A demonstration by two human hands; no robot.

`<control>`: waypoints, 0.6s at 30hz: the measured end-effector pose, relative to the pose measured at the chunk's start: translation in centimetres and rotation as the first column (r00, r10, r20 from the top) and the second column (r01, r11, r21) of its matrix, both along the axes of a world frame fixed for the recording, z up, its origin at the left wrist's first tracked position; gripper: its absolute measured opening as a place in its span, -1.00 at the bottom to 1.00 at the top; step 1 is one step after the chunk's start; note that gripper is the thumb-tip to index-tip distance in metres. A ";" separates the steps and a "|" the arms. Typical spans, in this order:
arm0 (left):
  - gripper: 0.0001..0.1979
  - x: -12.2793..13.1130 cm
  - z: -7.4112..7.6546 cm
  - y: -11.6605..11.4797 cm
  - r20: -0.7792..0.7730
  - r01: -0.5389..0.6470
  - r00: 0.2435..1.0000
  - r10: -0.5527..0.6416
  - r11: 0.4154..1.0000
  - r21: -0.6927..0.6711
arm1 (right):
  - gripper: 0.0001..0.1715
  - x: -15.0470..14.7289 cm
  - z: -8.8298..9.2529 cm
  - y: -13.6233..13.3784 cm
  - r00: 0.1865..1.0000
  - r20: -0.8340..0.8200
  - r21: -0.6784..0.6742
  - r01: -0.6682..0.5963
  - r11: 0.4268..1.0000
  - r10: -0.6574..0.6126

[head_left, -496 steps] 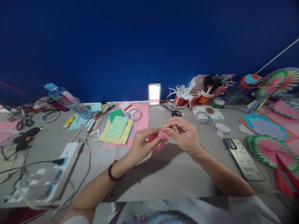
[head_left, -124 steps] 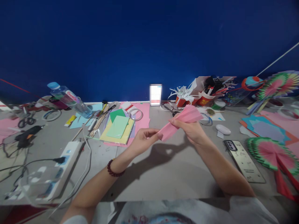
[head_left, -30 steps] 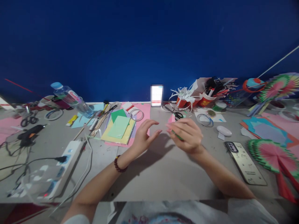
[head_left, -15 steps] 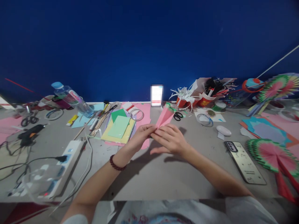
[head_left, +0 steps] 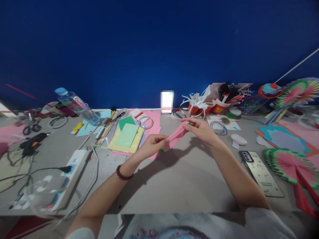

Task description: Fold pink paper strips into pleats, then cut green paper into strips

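A strip of pink folded paper point(head_left: 176, 135) with green at its ends is held above the table, slanting up to the right. My left hand point(head_left: 154, 146) pinches its lower left end between thumb and fingers. At the upper right end, my right hand point(head_left: 200, 130) grips it, the thumb in front. My fingers hide part of both ends. Left of my left hand lie sheets of light green paper point(head_left: 127, 135) and dark green paper point(head_left: 126, 122) on a yellow packet point(head_left: 113, 143).
A power strip point(head_left: 72, 176) with cables, a glue gun point(head_left: 31, 142) and a tilted water bottle point(head_left: 77, 105) are on the left. To the right lie a phone point(head_left: 261, 174) and a pink-and-green paper fan point(head_left: 291, 166). Red cups point(head_left: 219, 107) with tools stand at the back.
My right hand has moved up and right, away from my left hand, to the strip's far end. The strip has tilted lower toward the right. My left hand has stayed nearly in place.
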State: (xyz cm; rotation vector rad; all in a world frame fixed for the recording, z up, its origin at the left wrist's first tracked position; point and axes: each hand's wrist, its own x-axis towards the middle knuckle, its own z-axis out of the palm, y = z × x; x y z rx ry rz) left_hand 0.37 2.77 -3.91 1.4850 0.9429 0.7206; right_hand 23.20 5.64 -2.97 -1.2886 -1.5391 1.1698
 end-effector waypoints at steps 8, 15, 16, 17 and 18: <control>-0.63 -0.8 0.4 0.7 -0.009 0.144 0.989 -0.145 0.989 -0.030 | -0.66 0.4 -0.3 0.4 0.986 -0.102 -0.013 0.131 0.991 -0.132; -0.68 -1.1 0.2 1.2 0.020 0.162 0.987 -0.161 0.985 -0.068 | -0.68 0.2 -0.2 0.3 0.987 -0.076 0.012 0.141 0.990 -0.140; -0.68 -1.2 0.0 1.2 0.025 0.173 0.985 -0.172 0.982 -0.071 | -0.67 0.2 -0.2 0.3 0.987 -0.073 0.014 0.142 0.990 -0.141; -0.68 -1.3 -0.2 1.3 0.024 0.181 0.983 -0.180 0.981 -0.063 | -0.66 0.2 -0.2 0.4 0.988 -0.070 0.020 0.141 0.990 -0.139; -0.68 -1.3 -0.4 1.3 0.014 0.188 0.982 -0.188 0.981 -0.046 | -0.65 0.2 -0.2 0.4 0.989 -0.066 0.033 0.138 0.990 -0.135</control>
